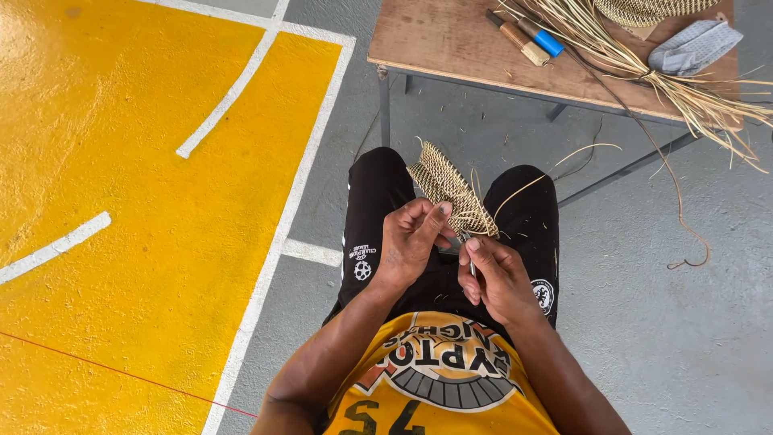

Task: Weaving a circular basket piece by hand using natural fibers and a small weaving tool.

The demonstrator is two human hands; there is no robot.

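I sit with my knees apart and hold a small flat woven disc of straw [448, 187] above my lap. My left hand [411, 242] grips its near edge, thumb up against the weave. My right hand [495, 278] pinches a thin metal needle-like tool [470, 259] just below the disc's edge. A loose straw strand [523, 187] runs from the disc out over my right knee.
A wooden table [451, 40] stands ahead with a bundle of straw [644, 72], a brown and a blue handled tool [527, 36], a grey folded cloth [694, 47] and a woven piece [644, 10]. A dark cord [680, 209] hangs down. Yellow painted floor [121, 201] lies left.
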